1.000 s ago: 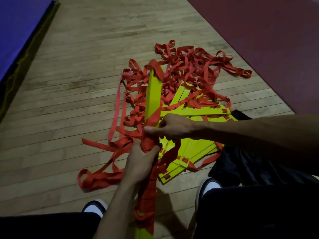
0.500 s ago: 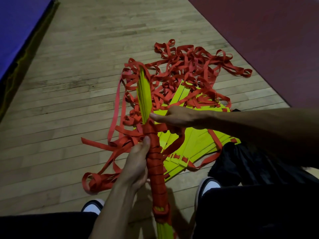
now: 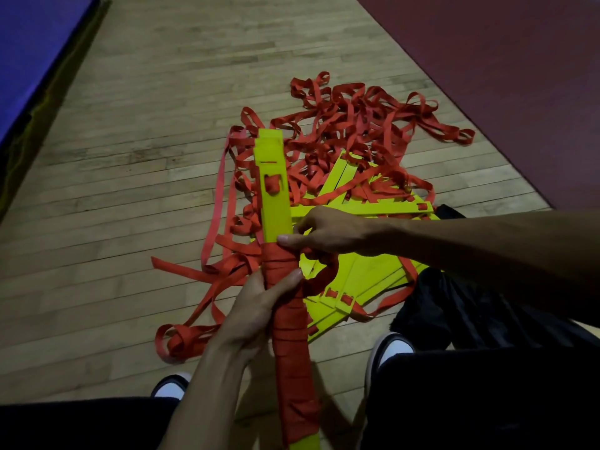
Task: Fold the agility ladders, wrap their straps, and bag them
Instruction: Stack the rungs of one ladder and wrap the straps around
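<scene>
Clamped around the red-wrapped bundle of stacked rungs [image 3: 285,306], the left hand [image 3: 256,306] steadies it above the wood floor [image 3: 146,157] while the right hand [image 3: 328,233] pinches the red strap [image 3: 319,276] at the top coil, keeping tension for the next turn.

Two hands [image 3: 259,306], one wrapped bundle [image 3: 289,326], two shoes [image 3: 391,350].

My left hand [image 3: 259,303] reaches up from the near edge, fingers and thumb curled in a grip. My right hand [image 3: 328,233] comes in from the right, forearm level, thumb and fingers pinching just beyond the left.
</scene>
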Motion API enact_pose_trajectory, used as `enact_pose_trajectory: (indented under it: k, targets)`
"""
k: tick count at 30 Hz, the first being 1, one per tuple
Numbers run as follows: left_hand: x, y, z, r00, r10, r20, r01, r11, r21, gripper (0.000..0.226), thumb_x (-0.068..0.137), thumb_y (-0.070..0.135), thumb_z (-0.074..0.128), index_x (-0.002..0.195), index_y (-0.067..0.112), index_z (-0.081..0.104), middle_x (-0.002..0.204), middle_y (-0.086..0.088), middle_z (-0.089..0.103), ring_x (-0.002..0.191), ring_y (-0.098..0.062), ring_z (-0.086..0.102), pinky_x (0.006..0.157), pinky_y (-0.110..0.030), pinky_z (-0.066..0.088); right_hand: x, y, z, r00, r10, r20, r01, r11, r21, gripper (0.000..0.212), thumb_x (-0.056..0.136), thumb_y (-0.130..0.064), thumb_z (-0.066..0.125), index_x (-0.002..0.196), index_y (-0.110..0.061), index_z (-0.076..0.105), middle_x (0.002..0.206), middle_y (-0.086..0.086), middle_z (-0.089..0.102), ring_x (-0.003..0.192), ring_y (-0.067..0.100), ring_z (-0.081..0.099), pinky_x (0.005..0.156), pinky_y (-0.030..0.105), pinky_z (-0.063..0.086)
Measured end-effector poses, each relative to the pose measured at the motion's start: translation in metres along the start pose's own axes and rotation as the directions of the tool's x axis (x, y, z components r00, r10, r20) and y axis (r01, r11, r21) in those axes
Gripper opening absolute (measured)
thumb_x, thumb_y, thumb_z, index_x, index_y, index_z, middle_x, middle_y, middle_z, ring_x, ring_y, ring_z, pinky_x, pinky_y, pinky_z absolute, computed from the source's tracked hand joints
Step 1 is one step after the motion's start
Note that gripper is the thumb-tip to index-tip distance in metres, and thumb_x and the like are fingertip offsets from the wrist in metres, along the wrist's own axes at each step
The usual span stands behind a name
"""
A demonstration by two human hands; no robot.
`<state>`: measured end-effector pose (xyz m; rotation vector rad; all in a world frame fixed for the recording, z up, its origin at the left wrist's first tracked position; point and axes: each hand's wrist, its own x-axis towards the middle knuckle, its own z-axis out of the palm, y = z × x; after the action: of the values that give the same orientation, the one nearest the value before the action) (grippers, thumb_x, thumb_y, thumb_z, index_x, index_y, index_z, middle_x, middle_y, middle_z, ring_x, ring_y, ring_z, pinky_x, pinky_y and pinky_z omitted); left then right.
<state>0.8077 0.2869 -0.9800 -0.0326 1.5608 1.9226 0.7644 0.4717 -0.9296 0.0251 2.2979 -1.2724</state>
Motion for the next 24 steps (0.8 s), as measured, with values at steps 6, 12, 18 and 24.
enact_pose_trajectory:
  k: [6,12,18,24]
  targets:
    - [0.001,-0.004,0.017,0.988,-0.019,-0.156,0.021,1.0,0.012,0.029,0.094,0.013,0.065,0.116,0.003,0.048,0.077,-0.015,0.057,0.054,-0.023,0.058,0.051,-0.033,0.051,0.003,-0.003,-0.002,0.998,0.061,0.01,-0.058,0.973,-0.225,0.071,0.087,-0.07,0.054,0.074,-0.002,0.068,0.055,-0.002,0.057,0.043,0.007,0.051,0.048,0.023,0.046]
    - [0.003,-0.007,0.02,0.988,0.063,-0.14,-0.016,0.95,0.313,0.026,0.096,0.023,0.067,0.114,0.012,0.053,0.087,-0.008,0.058,0.076,-0.022,0.058,0.071,-0.044,0.05,0.002,0.001,0.015,0.998,-0.009,-0.063,-0.004,0.979,-0.202,0.071,0.087,-0.07,0.053,0.078,-0.001,0.064,0.062,0.003,0.056,0.052,0.014,0.052,0.053,0.03,0.044]
    - [0.0,0.003,0.001,0.998,-0.06,0.036,0.059,0.998,0.038,0.033,0.099,0.028,0.057,0.117,0.0,0.06,0.097,-0.016,0.069,0.085,-0.026,0.067,0.07,-0.04,0.059,0.0,0.002,-0.004,0.997,0.032,-0.068,-0.038,0.995,-0.094,0.06,0.094,-0.06,0.054,0.059,-0.012,0.059,0.049,-0.007,0.056,0.048,0.01,0.054,0.048,0.021,0.045]
    - [0.002,0.0,0.006,0.99,-0.01,-0.14,0.011,1.0,0.005,0.061,0.07,0.025,0.085,0.117,0.009,0.052,0.095,-0.02,0.068,0.068,-0.034,0.068,0.068,-0.048,0.057,-0.002,0.001,-0.02,0.99,0.143,-0.001,-0.142,0.981,-0.13,0.065,0.083,-0.072,0.055,0.068,-0.01,0.07,0.049,-0.006,0.059,0.045,0.008,0.057,0.055,0.023,0.049]
